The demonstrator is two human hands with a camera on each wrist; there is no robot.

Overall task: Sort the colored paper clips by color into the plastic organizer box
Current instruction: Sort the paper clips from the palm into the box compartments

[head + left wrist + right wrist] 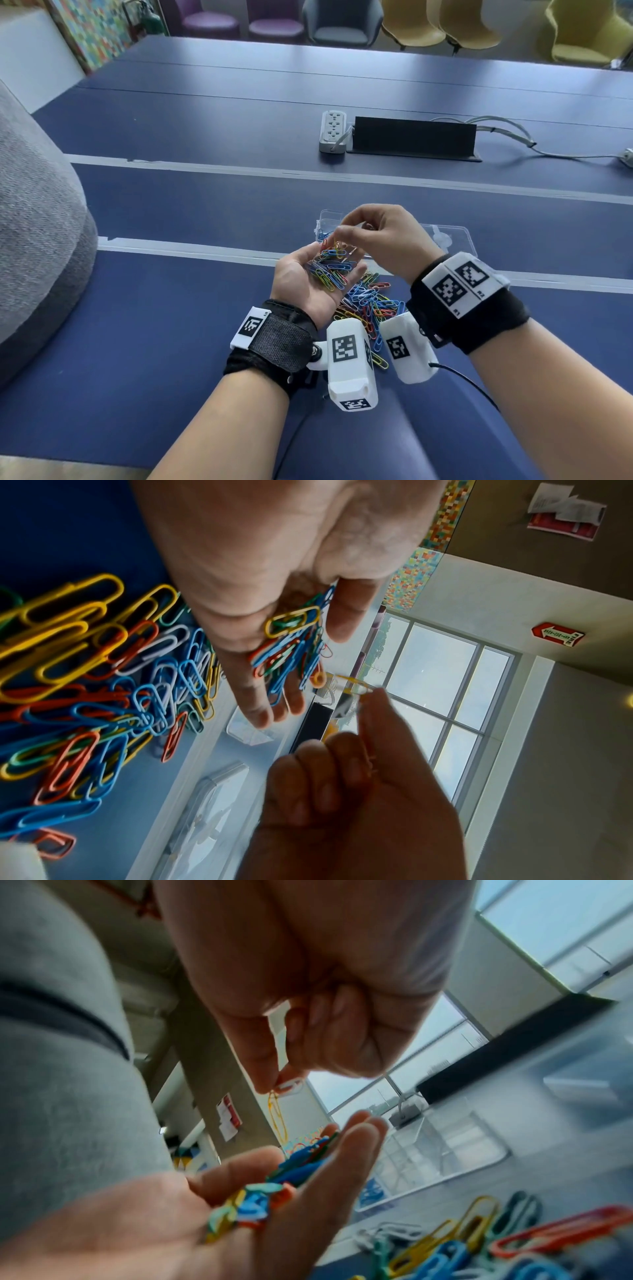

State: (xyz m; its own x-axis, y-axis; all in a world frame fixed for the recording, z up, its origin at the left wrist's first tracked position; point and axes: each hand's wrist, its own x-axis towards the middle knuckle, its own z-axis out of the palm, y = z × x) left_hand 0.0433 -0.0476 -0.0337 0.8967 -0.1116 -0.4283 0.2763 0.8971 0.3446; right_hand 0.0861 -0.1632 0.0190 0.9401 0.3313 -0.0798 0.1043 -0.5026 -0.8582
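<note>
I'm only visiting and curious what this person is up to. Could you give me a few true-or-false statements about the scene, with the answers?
1. The left hand cups a handful of mixed paper clips. True.
2. The right hand is empty. False: it pinches a yellow clip.
3. A pile of clips lies on the blue table. True.
4. The clear plastic box sits on a chair. False: it is on the table, beyond the hands.

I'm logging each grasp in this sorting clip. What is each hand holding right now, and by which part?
The right hand pinches a yellow paper clip by its top end, beside something white. The left hand, palm up, cups a mixed handful of paper clips.
</note>
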